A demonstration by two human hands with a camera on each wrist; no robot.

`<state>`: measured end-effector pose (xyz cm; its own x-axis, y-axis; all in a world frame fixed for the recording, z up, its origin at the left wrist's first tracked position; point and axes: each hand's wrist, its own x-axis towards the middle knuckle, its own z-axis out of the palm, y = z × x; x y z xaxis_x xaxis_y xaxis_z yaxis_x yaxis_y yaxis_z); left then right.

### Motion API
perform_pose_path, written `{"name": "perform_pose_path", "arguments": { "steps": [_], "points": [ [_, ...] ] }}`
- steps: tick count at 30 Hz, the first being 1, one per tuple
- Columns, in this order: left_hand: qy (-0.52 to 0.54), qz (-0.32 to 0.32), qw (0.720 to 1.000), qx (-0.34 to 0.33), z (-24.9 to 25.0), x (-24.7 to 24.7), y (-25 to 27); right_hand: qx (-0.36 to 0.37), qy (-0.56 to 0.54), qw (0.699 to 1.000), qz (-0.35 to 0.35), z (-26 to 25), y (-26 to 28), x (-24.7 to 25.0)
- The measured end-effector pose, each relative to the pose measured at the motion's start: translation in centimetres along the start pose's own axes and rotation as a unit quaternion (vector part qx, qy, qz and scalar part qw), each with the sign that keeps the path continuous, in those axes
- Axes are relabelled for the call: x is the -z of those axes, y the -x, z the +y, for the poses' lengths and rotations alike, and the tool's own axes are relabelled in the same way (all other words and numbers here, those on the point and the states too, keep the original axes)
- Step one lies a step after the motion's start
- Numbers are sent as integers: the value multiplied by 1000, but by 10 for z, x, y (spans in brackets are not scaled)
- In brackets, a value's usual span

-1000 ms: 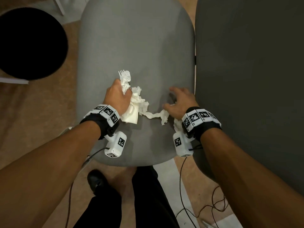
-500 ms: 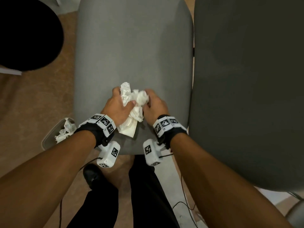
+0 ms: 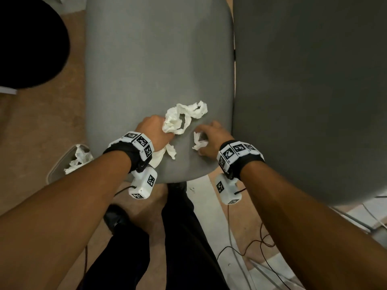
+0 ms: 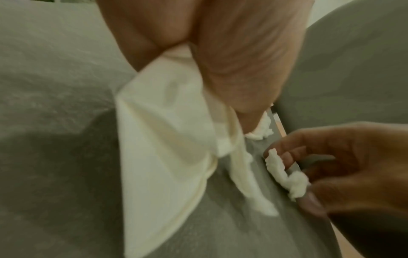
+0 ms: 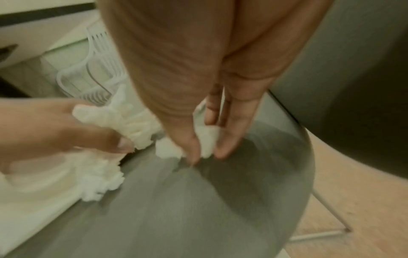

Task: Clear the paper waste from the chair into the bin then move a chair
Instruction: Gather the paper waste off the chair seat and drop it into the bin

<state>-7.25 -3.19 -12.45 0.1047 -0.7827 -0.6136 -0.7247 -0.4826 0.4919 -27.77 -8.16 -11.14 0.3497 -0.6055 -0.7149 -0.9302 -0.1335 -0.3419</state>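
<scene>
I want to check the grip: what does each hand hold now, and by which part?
Left hand grips the crumpled paper bunch around its middle. Right hand pinches a small paper scrap at fingertips.

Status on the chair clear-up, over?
Left hand grips paper wad; right hand pinches small scrap on grey chair seat. Bin at left already holds paper. Nothing blocking.

Your crumpled white paper waste lies near the front edge of the grey chair; more fills the bin on the floor.
</scene>
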Motion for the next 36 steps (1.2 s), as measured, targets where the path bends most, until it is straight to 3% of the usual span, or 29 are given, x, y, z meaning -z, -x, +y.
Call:
{"name": "perform_pose_path", "arguments": {
  "steps": [4,9,13,17,20,26,31,36],
  "points": [
    [-8,-96,994,-45,-4,-5,13,-21,-71,992,102,-6,-3,-13],
    [12,-116,991,-61,-19,-1,28,8,-21,998,65,-31,-6,-21],
    [20,-79,994,-67,-38,6,40,-4,43,998,46,-62,-20,-6],
    [67,-15,996,-49,-68,14,53,56,133,989,27,-105,-13,-12],
    [138,29,990,-16,-100,25,69,83,34,996,11,-140,4,-44],
    [307,84,946,59,-192,47,121,72,-171,982,29,-226,12,-135],
    [325,95,930,141,-285,35,140,68,-205,976,-7,-280,0,-213],
    [326,58,916,226,-351,-17,132,6,-191,973,-131,-288,-31,-282]
  ]
}}
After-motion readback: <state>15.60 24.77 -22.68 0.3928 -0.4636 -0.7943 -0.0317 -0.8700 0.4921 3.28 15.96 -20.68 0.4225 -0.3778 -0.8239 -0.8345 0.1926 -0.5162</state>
